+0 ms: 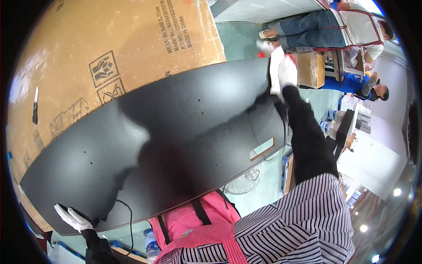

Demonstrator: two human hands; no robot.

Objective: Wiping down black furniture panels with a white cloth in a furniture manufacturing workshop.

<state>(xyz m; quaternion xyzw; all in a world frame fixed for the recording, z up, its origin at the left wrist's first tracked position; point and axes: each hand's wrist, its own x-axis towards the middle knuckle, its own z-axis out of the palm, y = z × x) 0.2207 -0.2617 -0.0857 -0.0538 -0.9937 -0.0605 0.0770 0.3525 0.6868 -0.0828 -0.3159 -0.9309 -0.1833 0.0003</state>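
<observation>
A large black board (176, 110) with small drilled holes and a rectangular cutout lies on a big cardboard box (132, 26). At the board's near left corner, my left hand (74, 218) in a white glove rests flat with its fingers stretched out. My right hand (288, 72), also in a white glove, reaches to the right end of the board. It is closed on a white cloth (275, 66), pressed along the board's edge and partly blurred. A thin black cord (130, 220) hangs by the near edge, close to my left forearm.
A utility knife (35, 108) lies on the box at the far left. Below the board's near edge stands a fan (246, 179). Two people work at the upper right, beside a smaller carton (310, 69). Water bottles (329, 127) stand on the right.
</observation>
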